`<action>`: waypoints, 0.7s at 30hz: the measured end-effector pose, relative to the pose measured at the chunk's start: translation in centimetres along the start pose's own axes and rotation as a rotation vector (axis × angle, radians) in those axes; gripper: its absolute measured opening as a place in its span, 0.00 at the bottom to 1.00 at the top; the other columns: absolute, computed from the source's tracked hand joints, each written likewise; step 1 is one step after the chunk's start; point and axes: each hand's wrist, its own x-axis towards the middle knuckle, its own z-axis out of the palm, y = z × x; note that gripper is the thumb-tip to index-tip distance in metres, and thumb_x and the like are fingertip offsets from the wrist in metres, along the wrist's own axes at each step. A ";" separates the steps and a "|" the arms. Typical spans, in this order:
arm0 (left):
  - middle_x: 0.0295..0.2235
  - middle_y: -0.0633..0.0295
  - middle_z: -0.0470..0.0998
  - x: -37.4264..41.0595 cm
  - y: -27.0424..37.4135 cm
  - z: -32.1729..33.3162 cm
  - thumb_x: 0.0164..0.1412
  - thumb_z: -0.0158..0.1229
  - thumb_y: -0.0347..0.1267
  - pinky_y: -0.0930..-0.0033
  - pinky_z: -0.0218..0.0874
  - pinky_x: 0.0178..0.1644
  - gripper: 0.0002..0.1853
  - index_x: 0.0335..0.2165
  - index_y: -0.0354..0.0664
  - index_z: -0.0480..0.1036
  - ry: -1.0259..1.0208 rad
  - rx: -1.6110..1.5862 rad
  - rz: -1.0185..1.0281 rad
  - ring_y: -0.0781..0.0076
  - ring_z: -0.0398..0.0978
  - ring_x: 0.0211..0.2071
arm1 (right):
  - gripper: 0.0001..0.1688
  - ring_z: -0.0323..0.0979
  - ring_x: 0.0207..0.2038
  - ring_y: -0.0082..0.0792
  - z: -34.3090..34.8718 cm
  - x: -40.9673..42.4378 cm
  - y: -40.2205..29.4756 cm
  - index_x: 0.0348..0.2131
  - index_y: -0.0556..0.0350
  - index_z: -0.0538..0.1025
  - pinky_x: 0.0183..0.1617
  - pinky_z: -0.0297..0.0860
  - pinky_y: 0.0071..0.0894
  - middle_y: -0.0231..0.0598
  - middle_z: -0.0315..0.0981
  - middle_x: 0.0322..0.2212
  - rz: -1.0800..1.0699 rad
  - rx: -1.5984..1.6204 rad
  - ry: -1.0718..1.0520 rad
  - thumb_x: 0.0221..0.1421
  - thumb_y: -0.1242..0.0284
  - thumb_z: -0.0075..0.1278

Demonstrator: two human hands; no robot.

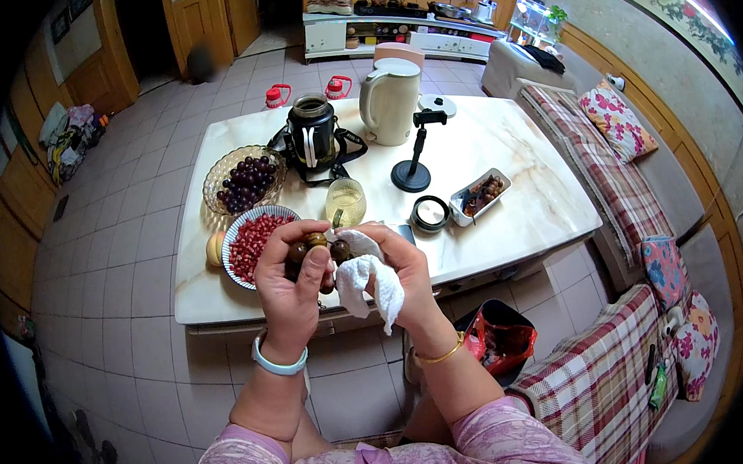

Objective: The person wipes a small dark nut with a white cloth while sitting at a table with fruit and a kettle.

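Note:
My left hand (293,278) grips a string of large brown beads (316,240), some of them hidden behind the fingers. In my right hand (401,265) a white cloth (372,279), perhaps a paper towel, is pinched and hangs down in folds. The cloth meets the beads between the two hands, above the near edge of the marble-topped table (525,183). Just beyond the hands stands a glass mug (346,200) of pale yellow liquid. A striped bowl of pomegranate seeds (257,242) sits behind my left hand.
A glass bowl (212,198) holds dark grapes. Behind are a black wide-mouthed flask (312,134), a cream electric kettle (392,101) and a phone stand (415,162). To the right lie a round tin (430,213) and a white tray (498,201) with beads. A red-lined bin (504,346) stands below.

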 end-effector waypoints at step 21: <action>0.31 0.66 0.72 -0.4 -0.5 1.1 0.59 0.56 0.29 0.82 0.60 0.36 0.13 0.42 0.36 0.67 -0.165 0.241 0.072 0.85 0.68 0.31 | 0.22 0.64 0.31 0.16 -0.8 -0.5 0.7 0.35 0.58 0.70 0.34 0.63 0.17 0.27 0.68 0.28 0.015 0.079 0.082 0.56 0.56 0.51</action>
